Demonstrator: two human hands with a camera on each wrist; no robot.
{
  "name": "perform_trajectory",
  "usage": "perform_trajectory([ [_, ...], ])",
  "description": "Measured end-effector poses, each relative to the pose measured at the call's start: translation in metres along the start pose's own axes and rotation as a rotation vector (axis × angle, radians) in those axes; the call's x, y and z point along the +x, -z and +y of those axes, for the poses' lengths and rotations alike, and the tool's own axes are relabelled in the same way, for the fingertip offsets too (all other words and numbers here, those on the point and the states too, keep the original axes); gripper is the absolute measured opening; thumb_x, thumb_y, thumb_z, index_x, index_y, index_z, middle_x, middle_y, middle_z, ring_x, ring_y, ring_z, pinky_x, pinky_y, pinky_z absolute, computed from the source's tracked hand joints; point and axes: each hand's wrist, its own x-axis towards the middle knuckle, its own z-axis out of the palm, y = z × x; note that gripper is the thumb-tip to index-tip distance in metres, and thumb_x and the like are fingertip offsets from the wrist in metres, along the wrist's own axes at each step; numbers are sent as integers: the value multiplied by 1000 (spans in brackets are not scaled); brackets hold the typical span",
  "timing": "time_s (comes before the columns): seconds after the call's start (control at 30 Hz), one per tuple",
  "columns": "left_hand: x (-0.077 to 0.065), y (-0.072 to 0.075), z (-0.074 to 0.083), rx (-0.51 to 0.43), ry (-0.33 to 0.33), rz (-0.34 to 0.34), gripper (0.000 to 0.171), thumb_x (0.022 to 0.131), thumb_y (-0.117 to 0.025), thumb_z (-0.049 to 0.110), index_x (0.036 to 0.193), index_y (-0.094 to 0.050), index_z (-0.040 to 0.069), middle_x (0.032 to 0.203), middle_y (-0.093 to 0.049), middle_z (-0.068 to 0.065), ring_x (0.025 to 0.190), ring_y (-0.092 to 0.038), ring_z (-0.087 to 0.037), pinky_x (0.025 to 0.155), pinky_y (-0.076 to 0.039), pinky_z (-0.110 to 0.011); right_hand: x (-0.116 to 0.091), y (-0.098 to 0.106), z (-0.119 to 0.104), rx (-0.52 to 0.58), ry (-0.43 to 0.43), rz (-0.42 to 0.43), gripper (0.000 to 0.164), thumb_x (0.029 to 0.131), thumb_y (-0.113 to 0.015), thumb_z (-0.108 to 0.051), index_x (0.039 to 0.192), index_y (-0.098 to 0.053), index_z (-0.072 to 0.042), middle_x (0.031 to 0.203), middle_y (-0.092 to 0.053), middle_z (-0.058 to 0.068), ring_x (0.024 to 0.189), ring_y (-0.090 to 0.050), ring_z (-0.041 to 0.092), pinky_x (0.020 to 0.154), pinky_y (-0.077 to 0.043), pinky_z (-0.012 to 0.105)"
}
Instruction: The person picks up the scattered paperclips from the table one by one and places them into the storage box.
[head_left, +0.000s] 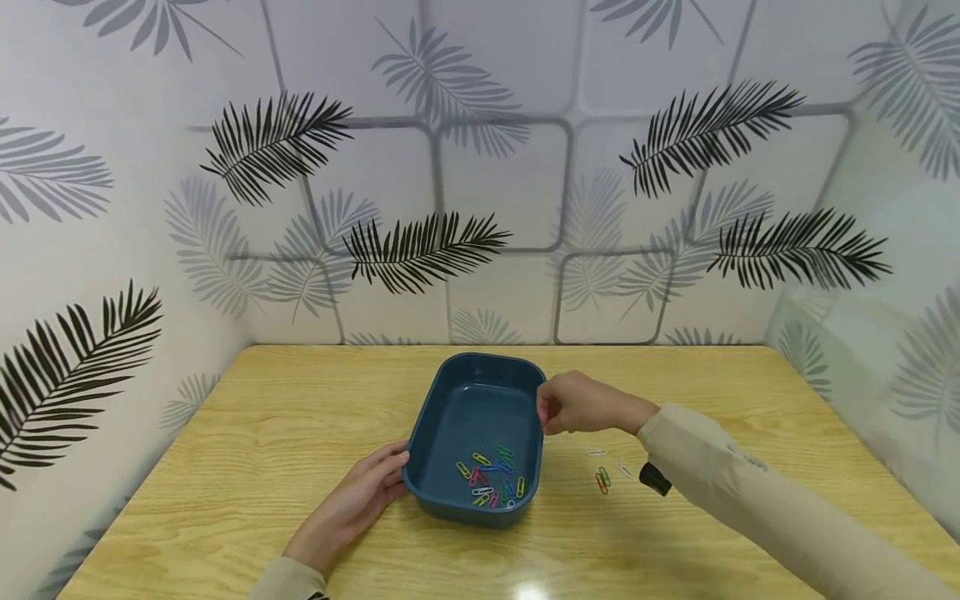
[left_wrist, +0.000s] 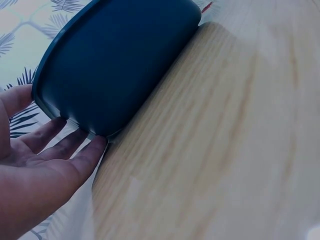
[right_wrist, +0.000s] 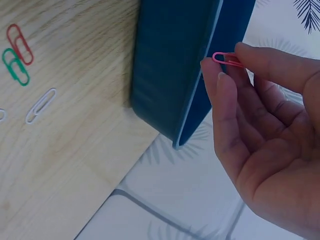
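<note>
My right hand (head_left: 581,404) is over the right rim of a dark blue plastic tray (head_left: 480,521). Between thumb and fingertips it pinches a pink paper clip (right_wrist: 227,60), clearest in the right wrist view. Several coloured paper clips (head_left: 482,459) lie inside the tray, gathered at its near end. At the tray's left side, my left hand (head_left: 356,500) holds the edge. In the left wrist view its thumb is at the rim and its fingertips (left_wrist: 95,147) rest against the outer wall.
On the wooden table (head_left: 300,417), right of the tray, lie a red paper clip (right_wrist: 20,45), a green paper clip (right_wrist: 16,67) and white paper clips (right_wrist: 41,106). A leaf-patterned wall covering (head_left: 502,183) borders the back and sides. A black band (head_left: 655,479) is on the right sleeve.
</note>
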Motion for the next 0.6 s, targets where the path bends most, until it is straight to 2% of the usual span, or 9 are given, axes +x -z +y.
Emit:
perform_trajectory([
  [0.13,0,0,0,3,1,3,62,103,-48,22,146,-22,-14,144,-38,-27,121,-51,-21,99,-42,-32,6,1,-5,-19,-3,-4,18,83,-72,3,75,-61,-9,72,-61,-5,61,-58,11,54,-48,23],
  [0.3,1,1,0,5,-4,2,62,103,-48,21,146,-22,-14,144,-38,-27,121,-50,-22,99,-42,-32,13,-2,-11,-33,-26,-19,18,83,-72,2,76,-60,-10,70,-59,-5,58,-53,6,54,-47,22],
  [0.6,0,0,0,11,-12,-5,61,103,-48,21,146,-22,-14,144,-37,-28,122,-50,-22,100,-42,-33,24,-9,-21,-57,-54,-51,19,81,-73,3,75,-60,-10,69,-56,-6,60,-50,7,56,-45,21],
])
